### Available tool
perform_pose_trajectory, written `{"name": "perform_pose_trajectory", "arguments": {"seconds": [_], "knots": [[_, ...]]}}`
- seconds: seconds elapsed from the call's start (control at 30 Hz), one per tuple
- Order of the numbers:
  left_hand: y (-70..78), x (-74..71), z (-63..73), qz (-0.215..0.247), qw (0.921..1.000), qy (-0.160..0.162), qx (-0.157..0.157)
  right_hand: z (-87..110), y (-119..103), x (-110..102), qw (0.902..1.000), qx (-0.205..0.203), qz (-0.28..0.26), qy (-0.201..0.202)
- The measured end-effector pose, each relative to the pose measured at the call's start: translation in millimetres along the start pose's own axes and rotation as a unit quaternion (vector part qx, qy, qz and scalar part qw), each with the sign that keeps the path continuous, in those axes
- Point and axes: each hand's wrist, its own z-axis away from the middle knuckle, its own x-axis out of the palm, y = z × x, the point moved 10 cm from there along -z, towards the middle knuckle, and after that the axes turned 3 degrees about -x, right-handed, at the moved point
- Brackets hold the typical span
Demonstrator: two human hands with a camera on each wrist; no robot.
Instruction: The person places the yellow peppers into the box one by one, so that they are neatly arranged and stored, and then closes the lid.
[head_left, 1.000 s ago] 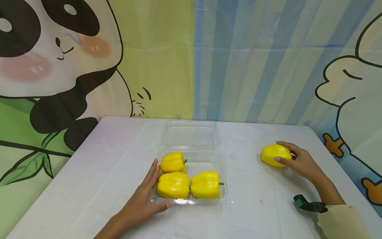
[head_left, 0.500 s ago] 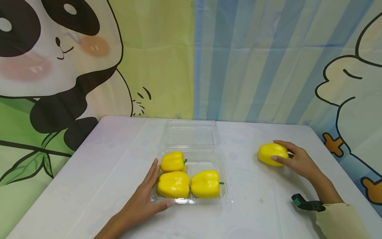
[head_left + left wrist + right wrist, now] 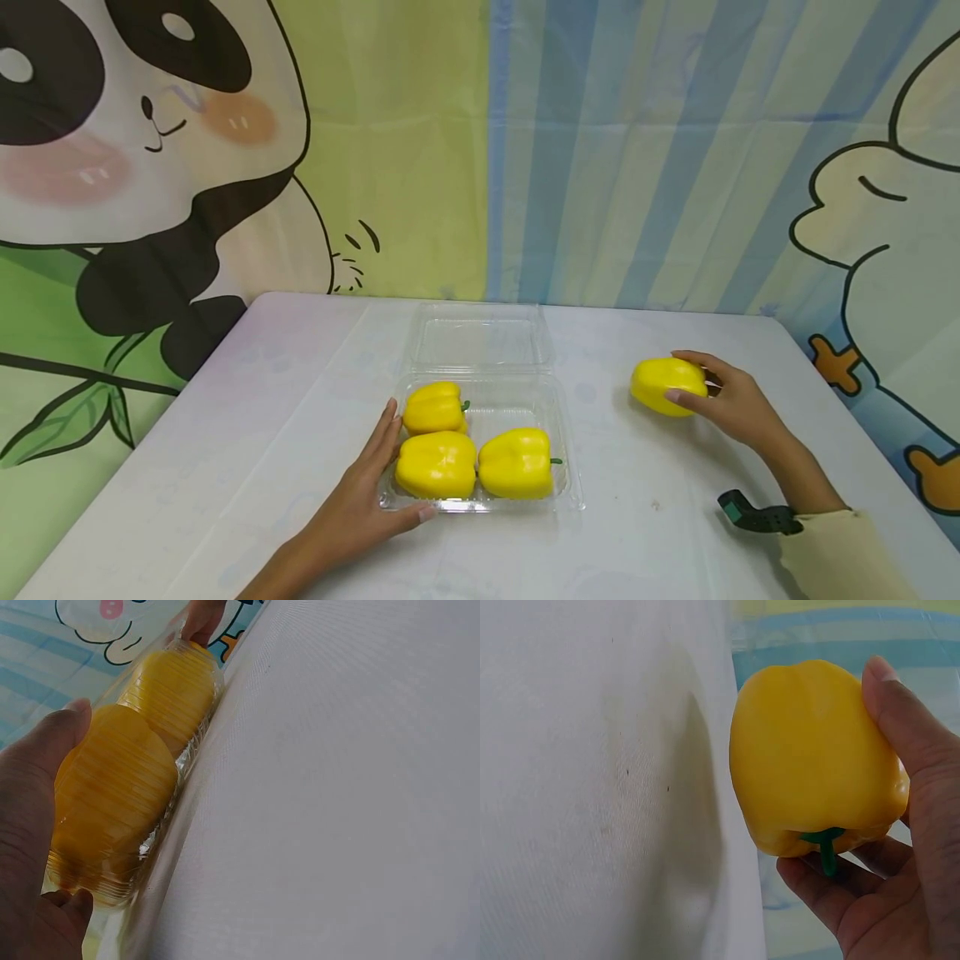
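A yellow bell pepper [image 3: 667,387] with a green stem [image 3: 826,851] is in my right hand [image 3: 738,407], thumb on one side and fingers on the other. In the right wrist view its shadow falls on the table apart from it. My left hand [image 3: 363,492] rests at the front left corner of a clear plastic clamshell box [image 3: 566,467], fingers straight along its side and thumb along its front edge. Inside lie three more yellow peppers: one at the back left [image 3: 433,408], one at the front left [image 3: 437,465] and one at the front right [image 3: 516,463].
The box's clear lid [image 3: 480,340] lies folded back behind it, near the table's far edge. A white cloth covers the table [image 3: 300,392]. Behind it hangs a curtain [image 3: 600,167] with a printed panda. A black device [image 3: 757,512] is strapped to the right wrist.
My right hand has carried its bell pepper left, a little nearer the box. The left hand and the three peppers in the box have stayed in place.
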Motion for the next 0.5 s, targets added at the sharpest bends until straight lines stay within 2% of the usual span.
{"name": "perform_pose_trajectory", "arguments": {"seconds": [0.5], "knots": [[-1.0, 0.8, -0.5, -0.007, 1.0000, 0.003, 0.004, -4.6, -22.3, 11.3, 0.9998, -0.015, -0.011, -0.002]]}}
